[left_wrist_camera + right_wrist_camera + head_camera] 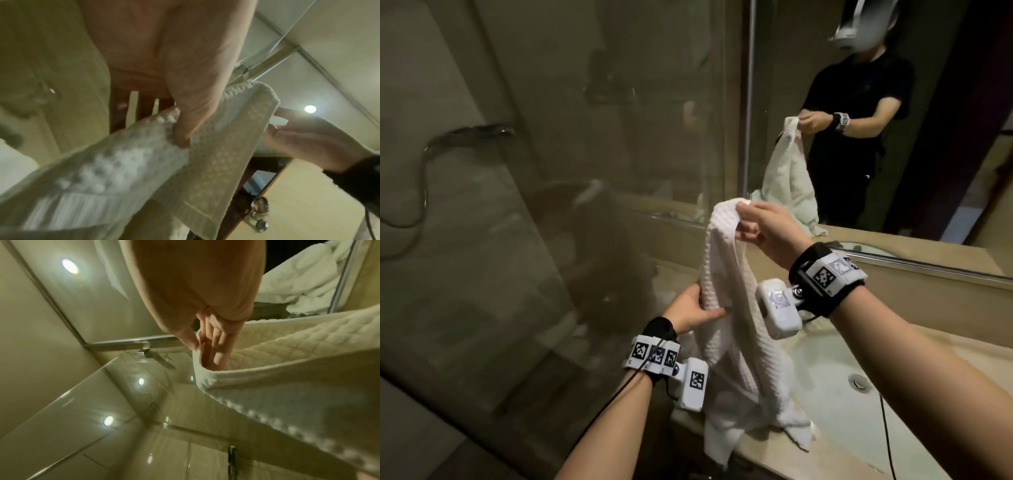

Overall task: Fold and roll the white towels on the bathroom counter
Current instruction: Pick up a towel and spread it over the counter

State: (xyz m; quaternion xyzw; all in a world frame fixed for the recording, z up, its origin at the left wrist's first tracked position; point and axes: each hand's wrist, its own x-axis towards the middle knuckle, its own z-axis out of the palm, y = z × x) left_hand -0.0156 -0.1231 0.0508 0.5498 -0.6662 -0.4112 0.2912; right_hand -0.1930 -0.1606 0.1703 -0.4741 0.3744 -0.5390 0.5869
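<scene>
The white towel (726,274) hangs in the air above the bathroom counter (767,455), held up at one end by the right hand (767,229), whose thumb and fingers pinch the hem near a corner; in the right wrist view the thumb presses the edge against the forefinger while the other fingers lie straight inside the fold of cloth. Lower down and to the left, the left hand (691,308) grips the same towel partway along its edge, thumb over the waffle weave and fingers behind it (the left wrist view shows the thumb dug into the cloth). The towel's lower part trails down onto the counter's front rim beside the sink (835,394), bunched and partly hanging over the edge. The mirror (893,144) shows the same hold from the front. This reads as the opening of the job: the towel is being picked up and sorted out, not yet folded. I judge the left hand needs to find the matching corner along the top hem, so that both hands hold the towel spread and square. Then it can be laid flat on the counter, clear of the basin, folded lengthwise and rolled. The trailing end could slip into the sink or off the rim.
</scene>
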